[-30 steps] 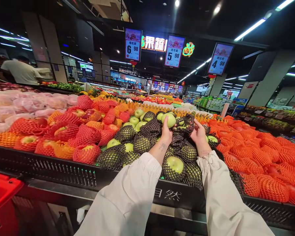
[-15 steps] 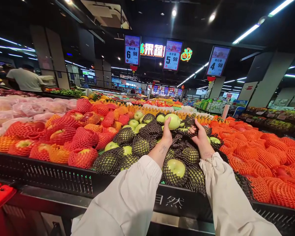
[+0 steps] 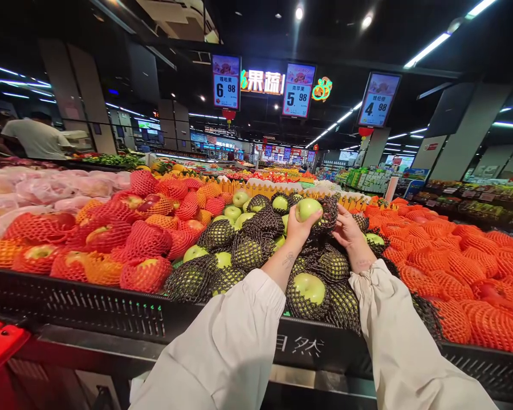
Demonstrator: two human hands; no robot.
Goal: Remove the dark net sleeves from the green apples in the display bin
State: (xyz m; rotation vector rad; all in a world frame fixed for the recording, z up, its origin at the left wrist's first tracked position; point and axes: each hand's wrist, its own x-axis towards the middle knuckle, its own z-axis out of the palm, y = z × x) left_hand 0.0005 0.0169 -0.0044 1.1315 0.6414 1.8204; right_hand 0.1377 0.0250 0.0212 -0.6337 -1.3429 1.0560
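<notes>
A bare green apple (image 3: 308, 209) is gripped in my left hand (image 3: 300, 226), thumb across its near side. Just right of it a black foam net (image 3: 327, 215) bunches up against the apple. My right hand (image 3: 351, 229) has its fingers closed on the net's right side; some fingertips are hidden behind it. Whether the apple's edge is inside the net I cannot tell. Below both hands lie green apples in black nets, one with its top showing (image 3: 309, 287). Several bare green apples (image 3: 240, 198) lie farther back.
Red apples in pink and orange nets (image 3: 145, 242) fill the left side. Orange-netted fruit (image 3: 461, 256) is piled on the right. A black slatted bin wall (image 3: 111, 302) runs along the front, with a red container (image 3: 0, 344) at lower left. A person (image 3: 36, 136) stands far left.
My left hand has brought the apple slightly right, up to the black net, turning its wrist. My right hand has shifted slightly, and the net now stands raised between the hands.
</notes>
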